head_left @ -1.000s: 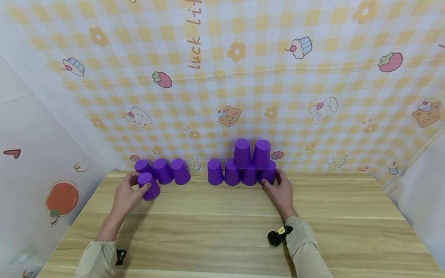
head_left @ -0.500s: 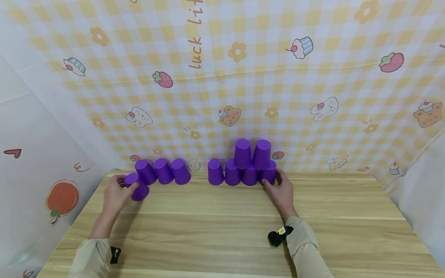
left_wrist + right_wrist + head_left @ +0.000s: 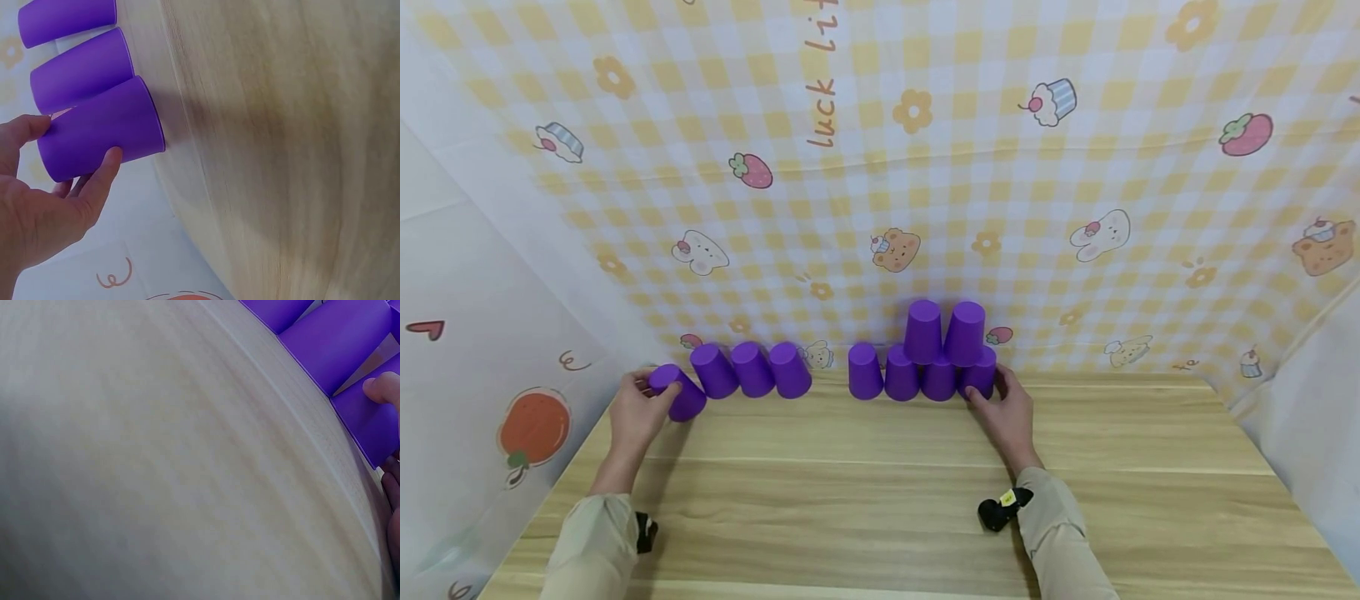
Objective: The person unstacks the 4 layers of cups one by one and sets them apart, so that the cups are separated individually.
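At the far left of the wooden table (image 3: pixel 880 467), the left hand (image 3: pixel 634 414) grips a purple cup (image 3: pixel 676 392), thumb on one side and fingers curled round the other (the left wrist view shows the thumb and a fingertip pressed against its wall). That cup stands upside down at the table's back edge, tilted a little, just beside a row of three cups (image 3: pixel 751 369) that stand upside down side by side against the checked wall cloth (image 3: pixel 925 167). After a small gap comes the cup stack (image 3: pixel 928 354): four cups in a bottom row and two set on top, towards its right end. The right hand (image 3: pixel 1011 417) rests at the stack's right end, holding the rightmost bottom cup (image 3: pixel 979 372) with its thumb in front and fingers curved round the far side.
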Action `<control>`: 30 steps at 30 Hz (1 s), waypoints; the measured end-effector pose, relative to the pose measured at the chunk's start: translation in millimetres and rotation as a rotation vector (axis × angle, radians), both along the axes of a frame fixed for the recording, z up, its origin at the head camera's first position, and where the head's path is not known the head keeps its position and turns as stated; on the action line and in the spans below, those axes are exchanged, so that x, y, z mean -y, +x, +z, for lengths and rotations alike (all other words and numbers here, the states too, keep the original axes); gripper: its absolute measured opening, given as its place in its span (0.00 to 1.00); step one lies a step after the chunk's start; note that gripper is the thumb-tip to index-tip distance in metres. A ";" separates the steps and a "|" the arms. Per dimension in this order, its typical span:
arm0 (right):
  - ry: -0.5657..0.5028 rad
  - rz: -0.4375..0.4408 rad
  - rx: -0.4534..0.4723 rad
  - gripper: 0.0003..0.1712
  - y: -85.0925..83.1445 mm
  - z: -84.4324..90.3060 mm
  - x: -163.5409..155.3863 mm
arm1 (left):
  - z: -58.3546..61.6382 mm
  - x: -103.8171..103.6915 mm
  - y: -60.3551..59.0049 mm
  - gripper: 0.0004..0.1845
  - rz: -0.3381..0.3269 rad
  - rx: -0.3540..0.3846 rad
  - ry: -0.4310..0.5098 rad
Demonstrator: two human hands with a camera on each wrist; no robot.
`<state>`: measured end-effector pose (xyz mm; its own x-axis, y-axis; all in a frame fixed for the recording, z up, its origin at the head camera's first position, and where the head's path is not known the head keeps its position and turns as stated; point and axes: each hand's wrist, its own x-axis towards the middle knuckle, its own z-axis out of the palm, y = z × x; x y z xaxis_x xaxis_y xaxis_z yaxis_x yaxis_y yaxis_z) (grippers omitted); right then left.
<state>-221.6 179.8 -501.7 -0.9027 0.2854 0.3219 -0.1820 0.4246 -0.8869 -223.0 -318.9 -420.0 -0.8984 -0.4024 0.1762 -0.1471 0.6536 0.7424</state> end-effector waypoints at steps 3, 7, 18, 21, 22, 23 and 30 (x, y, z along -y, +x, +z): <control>-0.001 -0.001 0.000 0.34 -0.1 -0.1 -0.4 | 2.3 -1.0 -1.9 0.29 0.016 0.019 0.026; 0.002 -0.002 0.001 0.34 0.2 0.3 -0.6 | 1.3 -0.8 -5.6 0.32 0.028 0.008 0.029; 0.009 0.006 -0.013 0.34 0.7 1.2 -0.7 | -13.4 3.5 -17.9 0.35 0.102 -0.043 0.007; 0.005 0.003 -0.013 0.33 0.4 0.6 -0.6 | -24.9 12.5 -26.5 0.36 0.091 -0.053 0.034; 0.002 0.003 -0.013 0.33 0.3 0.3 -0.6 | -31.1 17.2 -30.3 0.38 0.077 -0.051 0.042; 0.003 0.001 -0.011 0.33 0.3 0.1 -0.6 | -38.4 22.6 -34.7 0.39 0.066 -0.047 0.050; 0.014 0.010 0.003 0.34 1.1 1.4 -0.4 | -74.3 49.3 -56.3 0.41 -0.057 -0.039 0.305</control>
<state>-220.6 180.1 -500.3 -0.9065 0.2716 0.3232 -0.1839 0.4352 -0.8814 -279.3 -368.2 -494.3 -0.9160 -0.3909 0.0896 -0.0843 0.4060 0.9100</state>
